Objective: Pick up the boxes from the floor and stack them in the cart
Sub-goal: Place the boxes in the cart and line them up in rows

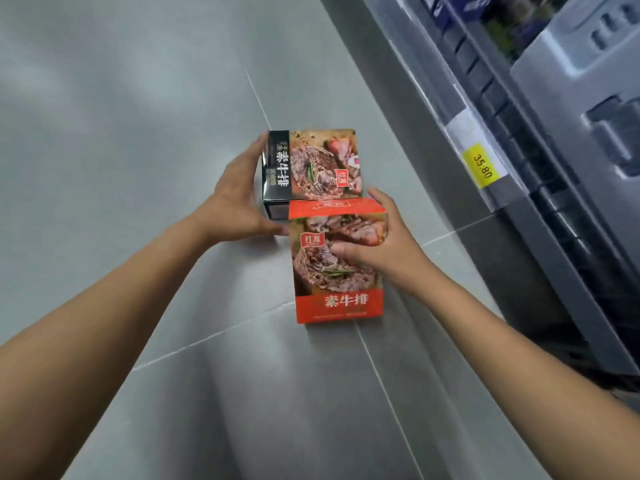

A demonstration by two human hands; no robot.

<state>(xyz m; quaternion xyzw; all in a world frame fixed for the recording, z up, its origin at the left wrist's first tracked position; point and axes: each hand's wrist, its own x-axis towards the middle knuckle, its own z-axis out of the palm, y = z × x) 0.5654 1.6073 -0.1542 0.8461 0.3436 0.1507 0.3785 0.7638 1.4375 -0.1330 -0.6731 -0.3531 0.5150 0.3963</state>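
Two flat cardboard boxes with glossy printed faces sit end to end over the grey floor [138, 133], near the middle of it where two tile seams cross. The far one is a black box [311, 164]: a black band with white characters runs down its left side, and a photo of cooked meat fills the rest of the top. The near one is a red box [339, 303], rectangular and longer toward the camera, with red bands at both ends, the same meat photo between them and white characters on the near band. The red box's far end touches or overlaps the black box's near edge. Whether either box rests on the floor or is lifted off it cannot be told.

The left hand [235, 199] is spread wide against the black box's left side. Its fingers lie fairly straight along that side up to the far corner, and the thumb stretches out under the near end, reaching the red box's left edge.

The right hand [384, 247] holds the red box. Its thumb [346, 251] lies across the top face over the photo, and the fingers wrap the right side out of sight.

The floor is smooth, matt tile with thin pale seams. Along its right edge stands a grey cabinet [554, 98] with a dark slotted strip and a yellow tag [482, 166] reading 35.80.
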